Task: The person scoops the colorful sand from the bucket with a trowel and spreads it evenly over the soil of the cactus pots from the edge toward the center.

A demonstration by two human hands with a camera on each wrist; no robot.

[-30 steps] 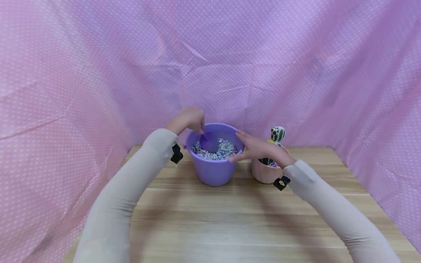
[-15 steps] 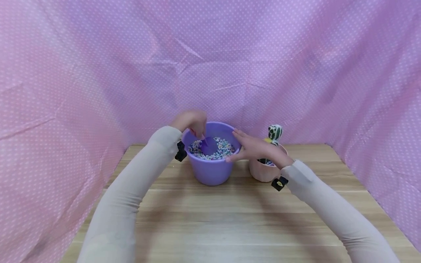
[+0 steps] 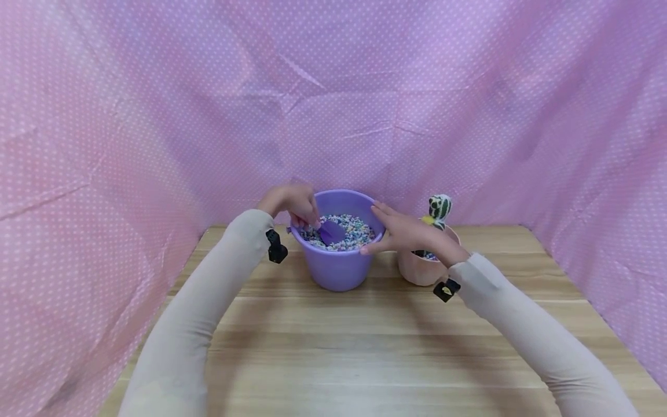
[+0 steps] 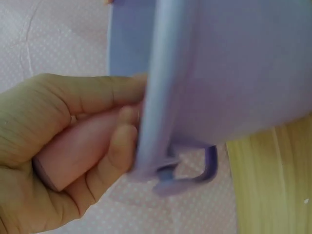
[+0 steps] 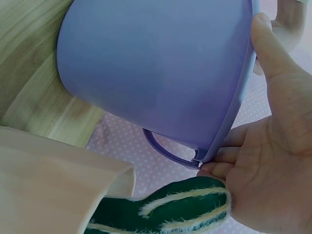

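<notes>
Centrally in the head view, a purple bucket (image 3: pixel 339 272) stands on a wood-grained bench (image 3: pixel 323 359), with pastel beads (image 3: pixel 356 236) inside it. A scoop (image 3: pixel 332 233) is in the bucket, its dark purple blade lying among the beads. The left hand (image 3: pixel 298 207) is at the bucket's left rim, fingers bent round the scoop. The right hand (image 3: pixel 402 229) spreads over the right side of the rim, thumb toward the front and fingers toward the back, touching it. Right of the bucket, partly behind this hand, is a pale pot (image 3: pixel 417 273) with a cactus (image 3: pixel 440 207) rising from it and beads at its base. Pale sleeves (image 3: pixel 200 318) reach in from both lower corners, and pink dotted cloth (image 3: pixel 339 98) fills the back and sides.

In the left wrist view, the left hand, at the left of the frame, curls round the scoop's pink handle (image 4: pixel 80 153), right beside the blurred rim. A bail (image 4: pixel 211 165) hangs at lower centre.

In the right wrist view, the right hand comes from the right edge, its thumb against the rim at upper right, its fingers partly hidden behind the rim. The cactus lies just beside the palm at lower centre, the pot at lower left.
</notes>
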